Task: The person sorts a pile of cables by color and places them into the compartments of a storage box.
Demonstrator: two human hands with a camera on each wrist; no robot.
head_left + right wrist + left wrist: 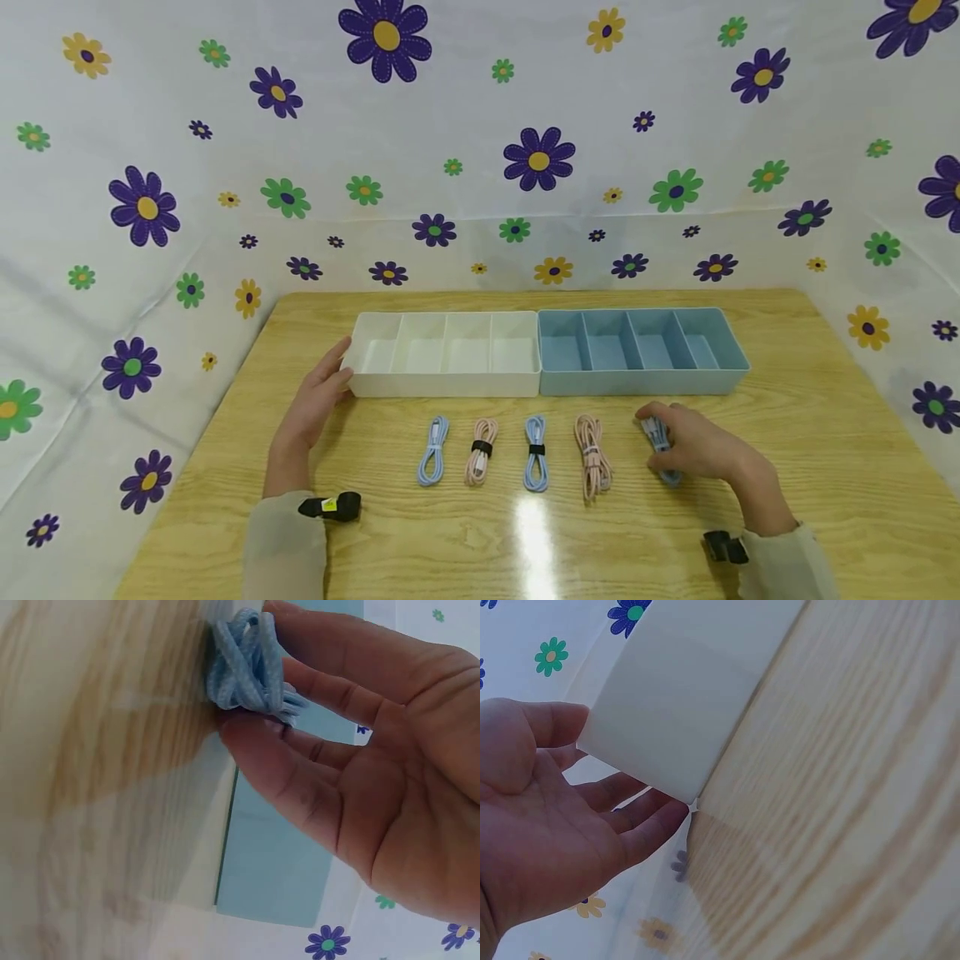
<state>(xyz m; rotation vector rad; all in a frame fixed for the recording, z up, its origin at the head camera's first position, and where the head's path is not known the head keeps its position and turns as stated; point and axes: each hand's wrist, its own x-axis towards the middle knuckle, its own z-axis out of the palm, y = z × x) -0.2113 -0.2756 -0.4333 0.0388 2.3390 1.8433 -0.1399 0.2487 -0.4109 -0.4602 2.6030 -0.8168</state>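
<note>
Five coiled cables [536, 451] in one row on the worktop [420, 550]: three blue, two pink, alternating; black straps [482, 448] on two, the middle blue and its pink neighbour at 9 o'clock. With that middle cable as clock centre, white box [442, 385] at 11 o'clock, blue box [637, 383] at 1 o'clock, end to end, four compartments each. Two hands, well apart: left hand [309, 408] at 9 o'clock, fingers loosely extended, touching the white box's end; right hand [701, 443] at 3 o'clock, pinching the last blue cable [244, 667] between thumb and fingers.
</note>
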